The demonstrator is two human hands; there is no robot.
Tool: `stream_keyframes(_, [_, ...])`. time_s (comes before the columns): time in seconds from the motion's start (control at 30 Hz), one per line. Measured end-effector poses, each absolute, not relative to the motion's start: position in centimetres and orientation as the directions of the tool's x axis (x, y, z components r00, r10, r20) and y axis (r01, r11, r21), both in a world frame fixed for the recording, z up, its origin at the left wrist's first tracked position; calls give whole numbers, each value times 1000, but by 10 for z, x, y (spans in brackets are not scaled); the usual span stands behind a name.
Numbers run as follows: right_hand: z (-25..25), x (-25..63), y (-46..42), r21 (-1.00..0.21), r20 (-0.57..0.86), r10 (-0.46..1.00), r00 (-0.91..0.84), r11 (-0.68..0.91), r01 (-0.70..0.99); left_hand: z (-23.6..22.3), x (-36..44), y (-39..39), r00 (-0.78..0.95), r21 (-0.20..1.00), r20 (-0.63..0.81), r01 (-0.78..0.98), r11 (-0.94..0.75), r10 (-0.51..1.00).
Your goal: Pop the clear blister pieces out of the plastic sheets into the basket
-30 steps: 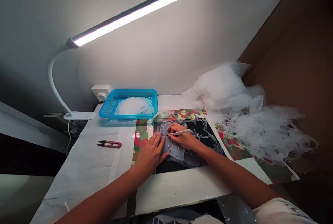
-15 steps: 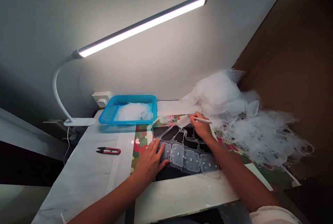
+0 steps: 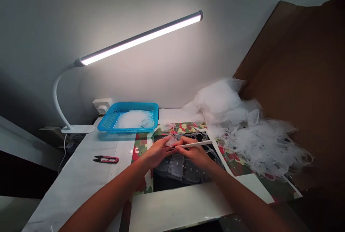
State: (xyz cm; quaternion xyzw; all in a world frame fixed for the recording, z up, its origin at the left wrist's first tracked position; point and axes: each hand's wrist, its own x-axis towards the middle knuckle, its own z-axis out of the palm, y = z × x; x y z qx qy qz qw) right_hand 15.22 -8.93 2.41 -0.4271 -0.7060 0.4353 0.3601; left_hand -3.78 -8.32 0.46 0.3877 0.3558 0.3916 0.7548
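Note:
My left hand [image 3: 159,152] is closed on a small translucent white sheer piece [image 3: 170,141] above the black mat. Close against it, my right hand [image 3: 192,152] is closed around a thin white pen-like stick [image 3: 198,144], its inner end by the piece and its outer end pointing right. The fingertips of the two hands meet, so the stick's tip is hidden. Below them on the black mat [image 3: 167,185] lie several clear rounded-square pieces [image 3: 176,165] with small white bits on them, partly covered by my hands and wrists.
A blue basket [image 3: 126,130] at the back left holds a white sheer heap. Red-handled thread snips [image 3: 106,159] lie on the white table cover. On the right spreads a pile of sheer white scraps [image 3: 258,145] beside brown cardboard [image 3: 291,70]. A lit lamp [image 3: 142,38] hangs above.
My right hand has come left and nearer with the stick and the sheer piece. My left hand has lifted off the clear pieces and met it. The view has shifted slightly.

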Motion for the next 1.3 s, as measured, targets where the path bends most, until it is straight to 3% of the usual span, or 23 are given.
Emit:
stream_keyframes(0.17, [16, 151, -72, -984, 128, 948, -290, 158, 83, -9, -43, -89, 394, 868, -210, -347, 357, 895])
stream_keyframes(0.27, [11, 150, -58, -994, 77, 941, -329, 99, 48, -17, -45, -90, 380, 908, -159, -306, 286, 911])
stream_keyframes(0.43, [11, 143, -57, -979, 32, 927, -375, 105, 177, -27, -44, -88, 339, 952, -133, -218, 215, 931])
stream_keyframes(0.63, [11, 139, -55, -915, 122, 929, -351, 242, 323, -28, -37, -90, 290, 972, -111, -168, 164, 951])
stream_keyframes(0.8, [-9, 144, -29, -863, 202, 975, -88, 220, 454, -27, -35, -98, 126, 993, -27, -113, 41, 992])
stream_keyframes(0.9, [-14, 152, -19, -879, 155, 987, -43, 158, 450, -27, -38, -102, 127, 980, -11, -197, 36, 992])
stream_keyframes(1.07, [-3, 164, -28, -955, 157, 980, -121, 182, 234, -24, -41, -101, 256, 892, -39, -427, 150, 966])
stream_keyframes(1.3, [-5, 178, -42, -959, 167, 983, -81, 181, 219, -15, -41, -102, 297, 841, -82, -492, 226, 951])
